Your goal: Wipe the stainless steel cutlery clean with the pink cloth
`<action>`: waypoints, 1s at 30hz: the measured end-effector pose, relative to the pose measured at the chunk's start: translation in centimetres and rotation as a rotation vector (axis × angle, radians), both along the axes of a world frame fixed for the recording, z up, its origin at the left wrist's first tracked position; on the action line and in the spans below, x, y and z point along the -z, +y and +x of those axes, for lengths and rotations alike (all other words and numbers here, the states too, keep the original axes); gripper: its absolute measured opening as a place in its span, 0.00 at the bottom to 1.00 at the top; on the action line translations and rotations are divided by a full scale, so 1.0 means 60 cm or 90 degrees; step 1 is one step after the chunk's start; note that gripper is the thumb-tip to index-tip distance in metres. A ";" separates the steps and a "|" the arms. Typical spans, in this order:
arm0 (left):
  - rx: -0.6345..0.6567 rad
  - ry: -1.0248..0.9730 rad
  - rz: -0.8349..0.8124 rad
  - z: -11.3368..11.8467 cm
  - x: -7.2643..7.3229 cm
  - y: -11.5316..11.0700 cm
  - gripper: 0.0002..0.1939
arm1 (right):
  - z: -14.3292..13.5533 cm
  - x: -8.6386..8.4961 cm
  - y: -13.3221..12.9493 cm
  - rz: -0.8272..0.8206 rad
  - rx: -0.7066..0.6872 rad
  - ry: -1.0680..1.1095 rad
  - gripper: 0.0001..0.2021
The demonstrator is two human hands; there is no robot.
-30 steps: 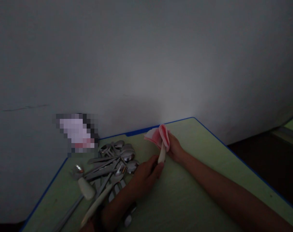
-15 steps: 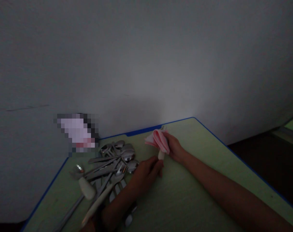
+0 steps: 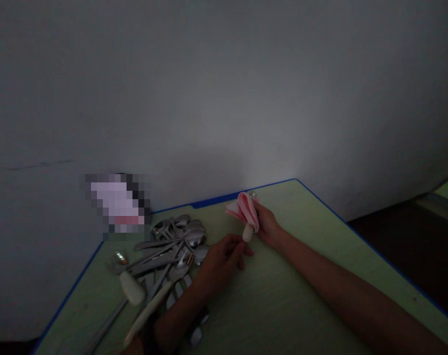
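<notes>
In my right hand (image 3: 267, 222) is a fork (image 3: 248, 232) with a pale handle, its metal tines showing past the far side of a folded pink cloth (image 3: 248, 209). The cloth is bunched around the fork's middle, and my right fingers lie partly hidden behind it. My left hand (image 3: 224, 259) is just below the rounded handle end, a fingertip at or touching it. Its fingers are bent but apart, and the handle end shows uncovered. Left of that hand lies a heap of metal spoons and other cutlery (image 3: 183, 236).
The light green table (image 3: 305, 222) has a blue edge and stands against a grey wall (image 3: 224, 98). Pale-handled utensils (image 3: 132, 288) lie on the left, partly under my left forearm. A blurred-out flat object (image 3: 116, 199) leans at the back left.
The fork and cloth have shifted slightly up and right with my right hand. The handle's end, covered by my left fingers before, now shows; those fingers have spread a little.
</notes>
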State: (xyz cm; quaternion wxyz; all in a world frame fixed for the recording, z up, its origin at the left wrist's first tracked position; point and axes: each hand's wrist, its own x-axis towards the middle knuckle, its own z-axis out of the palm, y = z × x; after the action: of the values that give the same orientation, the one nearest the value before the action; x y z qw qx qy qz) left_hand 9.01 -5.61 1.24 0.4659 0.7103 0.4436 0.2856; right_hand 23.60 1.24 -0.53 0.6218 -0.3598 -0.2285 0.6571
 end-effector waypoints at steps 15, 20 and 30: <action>-0.009 0.013 -0.042 0.002 -0.002 0.000 0.13 | 0.002 -0.003 -0.005 0.062 -0.039 -0.023 0.14; -0.012 0.017 -0.069 0.002 -0.006 0.001 0.14 | 0.002 -0.004 -0.006 0.075 -0.038 -0.024 0.15; -0.014 -0.012 -0.080 0.001 -0.001 0.004 0.13 | 0.002 0.005 -0.001 0.093 0.003 0.005 0.13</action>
State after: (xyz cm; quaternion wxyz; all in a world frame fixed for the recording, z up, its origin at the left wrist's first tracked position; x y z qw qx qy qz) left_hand 9.09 -5.37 1.31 0.5106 0.6719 0.4641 0.2692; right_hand 23.73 1.18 -0.82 0.6489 -0.3116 -0.2728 0.6383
